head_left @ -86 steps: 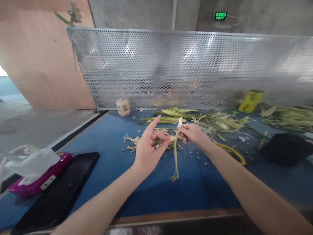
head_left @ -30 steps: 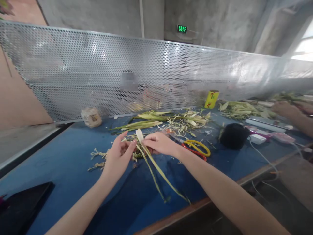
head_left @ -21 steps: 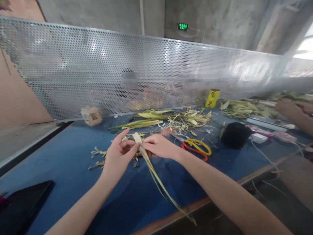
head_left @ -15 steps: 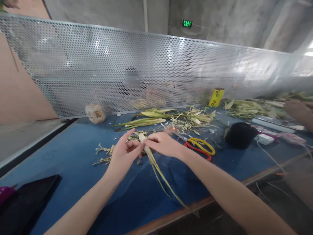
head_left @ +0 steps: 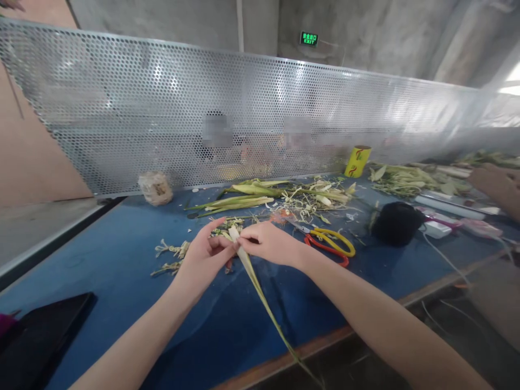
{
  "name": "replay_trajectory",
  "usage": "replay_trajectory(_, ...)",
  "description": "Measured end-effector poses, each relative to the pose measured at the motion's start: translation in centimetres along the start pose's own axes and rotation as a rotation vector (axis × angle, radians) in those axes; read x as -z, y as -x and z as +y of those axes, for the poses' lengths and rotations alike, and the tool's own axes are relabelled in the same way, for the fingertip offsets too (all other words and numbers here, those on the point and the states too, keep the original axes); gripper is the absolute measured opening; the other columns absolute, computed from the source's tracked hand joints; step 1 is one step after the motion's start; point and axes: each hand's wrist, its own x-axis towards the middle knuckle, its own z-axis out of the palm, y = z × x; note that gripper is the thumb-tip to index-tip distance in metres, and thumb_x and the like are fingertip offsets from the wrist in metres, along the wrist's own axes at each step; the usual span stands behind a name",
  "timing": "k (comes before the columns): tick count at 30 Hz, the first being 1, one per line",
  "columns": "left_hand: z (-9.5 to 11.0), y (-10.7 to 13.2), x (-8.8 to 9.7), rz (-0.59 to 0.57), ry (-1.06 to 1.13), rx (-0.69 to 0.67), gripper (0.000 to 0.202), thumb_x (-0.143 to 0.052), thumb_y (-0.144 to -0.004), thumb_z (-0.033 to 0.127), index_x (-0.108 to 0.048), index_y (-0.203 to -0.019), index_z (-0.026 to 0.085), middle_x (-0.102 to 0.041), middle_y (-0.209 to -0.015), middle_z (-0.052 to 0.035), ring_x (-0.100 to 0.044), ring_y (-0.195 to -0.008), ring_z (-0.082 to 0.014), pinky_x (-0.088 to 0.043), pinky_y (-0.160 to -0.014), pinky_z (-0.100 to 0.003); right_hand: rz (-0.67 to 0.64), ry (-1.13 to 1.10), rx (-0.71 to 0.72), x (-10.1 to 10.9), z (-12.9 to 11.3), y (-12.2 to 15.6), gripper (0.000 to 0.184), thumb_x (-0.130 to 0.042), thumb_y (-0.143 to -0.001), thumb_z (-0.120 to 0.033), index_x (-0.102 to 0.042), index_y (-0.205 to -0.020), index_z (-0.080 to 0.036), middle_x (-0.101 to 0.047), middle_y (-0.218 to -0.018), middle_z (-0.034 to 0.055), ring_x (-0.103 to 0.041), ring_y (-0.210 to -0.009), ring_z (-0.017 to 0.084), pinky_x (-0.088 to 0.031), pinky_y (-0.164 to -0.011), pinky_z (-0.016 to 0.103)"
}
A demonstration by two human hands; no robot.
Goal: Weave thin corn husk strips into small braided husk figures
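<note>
Between my two hands is a long pale green plant leaf [head_left: 251, 268], its white broad end up by my fingers and its thin tail hanging over the table's front edge. My left hand [head_left: 211, 246] pinches it between thumb and fingertips, the index finger lifted away. My right hand [head_left: 268, 241] pinches the leaf from the other side, fingers curled. Just left of my left hand lie small knotted pieces of plant fibre [head_left: 173, 249], partly covered by it. Scissors [head_left: 333, 241] with red and yellow handles lie right of my right hand.
Behind my hands lie green stalks [head_left: 252, 189] and loose plant scraps [head_left: 317, 197]. A perforated metal screen [head_left: 162, 108] borders the blue table [head_left: 122, 254]. Also there: a tape roll [head_left: 156, 188], a yellow tube [head_left: 357, 161], a black fuzzy bundle [head_left: 398, 223] and a co-worker's hand [head_left: 491, 181].
The leaf's two hanging strands now lie together as one. My hands stay almost in place, still pinching it. The view has shifted slightly.
</note>
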Motion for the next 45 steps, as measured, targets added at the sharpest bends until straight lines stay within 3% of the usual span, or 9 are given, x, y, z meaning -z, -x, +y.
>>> replay_trajectory(9,0.1,0.2,-0.3,0.005,0.029,0.001,0.071,-0.067,-0.059,0.027,-0.033,-0.121,0.013,-0.051,-0.050,0.0067,-0.045,-0.044,-0.0092,-0.038,-0.044,-0.022,0.027,0.205,0.083,0.0,-0.6,-0.1,0.021,-0.040,-0.075,-0.019,-0.032,-0.055,-0.017,-0.044,-0.058,-0.0025,-0.032,-0.053,0.007,-0.018,-0.049,0.022)
replay_trajectory(17,0.0,0.1,-0.5,0.014,0.021,0.021,0.076,-0.066,-0.056,0.026,-0.032,-0.122,0.010,-0.052,-0.049,0.0069,-0.046,-0.042,-0.0097,-0.039,-0.045,-0.024,-0.014,0.326,0.093,-0.1,-0.8,-0.2,0.018,-0.040,-0.075,-0.017,-0.045,-0.057,-0.016,-0.053,-0.061,0.0000,-0.040,-0.054,0.008,-0.019,-0.048,0.022)
replay_trajectory(31,-0.4,-0.1,-0.6,0.039,-0.017,0.042,0.074,-0.061,-0.052,0.018,-0.035,-0.121,0.005,-0.050,-0.046,0.0088,-0.044,-0.043,-0.0085,-0.037,-0.046,-0.022,-0.055,0.516,0.142,-0.5,-1.6,-0.3,0.019,-0.041,-0.078,-0.020,-0.054,-0.064,-0.015,-0.058,-0.063,0.0047,-0.050,-0.058,0.013,-0.019,-0.046,0.025)
replay_trajectory(41,-0.2,0.0,-0.8,-0.012,-0.037,-0.040,0.078,-0.063,-0.060,0.025,-0.026,-0.128,0.008,-0.052,-0.053,0.0073,-0.049,-0.045,-0.0101,-0.039,-0.046,-0.023,0.043,0.152,0.210,0.2,-0.5,0.0,0.020,-0.039,-0.070,-0.012,-0.028,-0.053,-0.018,-0.038,-0.054,-0.0036,-0.031,-0.051,0.007,-0.023,-0.051,0.021)
replay_trajectory(45,-0.3,0.1,-0.7,0.003,-0.007,-0.040,0.079,-0.065,-0.060,0.026,-0.028,-0.126,0.008,-0.050,-0.051,0.0080,-0.049,-0.044,-0.0104,-0.037,-0.045,-0.023,0.223,-0.066,0.225,1.3,-0.4,0.3,0.025,-0.038,-0.074,-0.014,-0.028,-0.052,-0.018,-0.035,-0.051,-0.0049,-0.032,-0.048,0.006,-0.026,-0.050,0.020)
